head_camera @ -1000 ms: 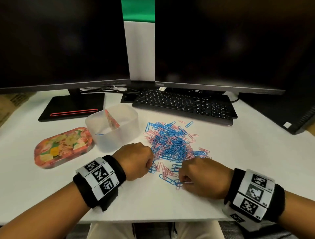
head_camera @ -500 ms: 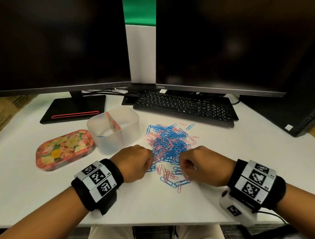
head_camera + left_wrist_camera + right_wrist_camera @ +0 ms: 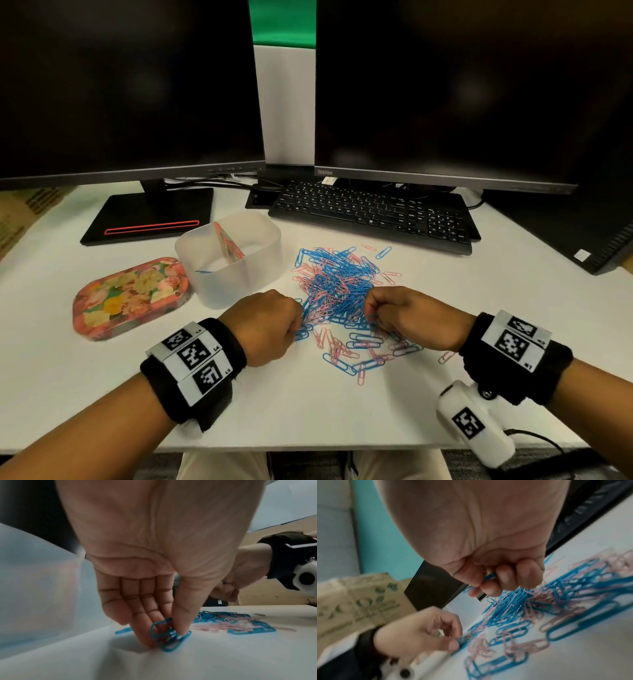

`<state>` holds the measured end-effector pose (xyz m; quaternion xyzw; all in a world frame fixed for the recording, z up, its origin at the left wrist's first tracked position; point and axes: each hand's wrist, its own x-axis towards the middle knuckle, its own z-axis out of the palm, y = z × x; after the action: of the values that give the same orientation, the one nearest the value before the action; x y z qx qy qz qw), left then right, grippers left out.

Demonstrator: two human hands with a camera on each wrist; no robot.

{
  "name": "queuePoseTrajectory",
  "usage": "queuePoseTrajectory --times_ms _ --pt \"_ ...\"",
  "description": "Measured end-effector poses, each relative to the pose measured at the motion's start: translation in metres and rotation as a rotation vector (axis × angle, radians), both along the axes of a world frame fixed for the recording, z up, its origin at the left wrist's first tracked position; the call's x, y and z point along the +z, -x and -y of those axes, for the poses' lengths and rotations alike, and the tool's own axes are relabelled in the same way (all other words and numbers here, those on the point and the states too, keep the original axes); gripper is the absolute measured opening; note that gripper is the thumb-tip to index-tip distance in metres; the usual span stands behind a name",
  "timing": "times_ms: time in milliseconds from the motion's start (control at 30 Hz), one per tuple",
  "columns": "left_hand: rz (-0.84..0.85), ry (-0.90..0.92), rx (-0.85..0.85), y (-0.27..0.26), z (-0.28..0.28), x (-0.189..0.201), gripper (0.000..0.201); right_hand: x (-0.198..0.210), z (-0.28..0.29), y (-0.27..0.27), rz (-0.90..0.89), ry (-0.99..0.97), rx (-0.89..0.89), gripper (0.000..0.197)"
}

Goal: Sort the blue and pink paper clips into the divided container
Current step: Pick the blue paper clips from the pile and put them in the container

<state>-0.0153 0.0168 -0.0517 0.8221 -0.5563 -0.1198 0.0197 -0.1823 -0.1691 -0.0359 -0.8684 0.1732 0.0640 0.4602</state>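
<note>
A heap of blue and pink paper clips (image 3: pixel 337 291) lies on the white desk, with loose ones spread toward me. The translucent divided container (image 3: pixel 229 257) stands left of the heap; one blue clip (image 3: pixel 204 272) lies in its left section. My left hand (image 3: pixel 265 325) sits at the heap's left edge, thumb and fingers pinching blue paper clips (image 3: pixel 169 631) against the desk. My right hand (image 3: pixel 407 317) hovers over the heap's right side, its curled fingers holding blue paper clips (image 3: pixel 489 576).
A floral lid (image 3: pixel 130 296) lies left of the container. A black keyboard (image 3: pixel 373 214) and two dark monitors (image 3: pixel 445 92) stand behind the heap, a monitor base (image 3: pixel 147 216) at back left. A single pink clip (image 3: pixel 446 357) lies by my right wrist. The desk edge runs just below my forearms.
My right hand has lifted from the loose clips near me and moved up over the heap's right side. The left hand has stayed at the heap's left edge.
</note>
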Motion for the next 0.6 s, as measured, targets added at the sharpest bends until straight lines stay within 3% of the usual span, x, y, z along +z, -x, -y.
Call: queuePoseTrajectory --times_ms 100,200,300,400,600 --pt "-0.052 0.093 0.046 -0.003 -0.001 0.003 0.006 -0.001 -0.005 0.01 0.002 0.363 0.165 0.005" --pt "-0.155 0.188 0.085 -0.005 -0.002 0.006 0.017 -0.006 -0.013 0.018 0.025 0.649 0.36 0.015" --pt "-0.204 0.226 0.104 -0.006 -0.002 0.008 0.032 -0.013 -0.015 0.019 0.065 0.702 0.425 0.015" --pt "-0.219 0.222 0.124 -0.006 -0.001 0.009 0.034 -0.013 -0.013 0.015 0.049 0.712 0.414 0.015" --pt "-0.22 0.12 0.11 -0.003 -0.003 0.006 0.019 -0.01 -0.011 0.009 0.051 0.659 0.365 0.008"
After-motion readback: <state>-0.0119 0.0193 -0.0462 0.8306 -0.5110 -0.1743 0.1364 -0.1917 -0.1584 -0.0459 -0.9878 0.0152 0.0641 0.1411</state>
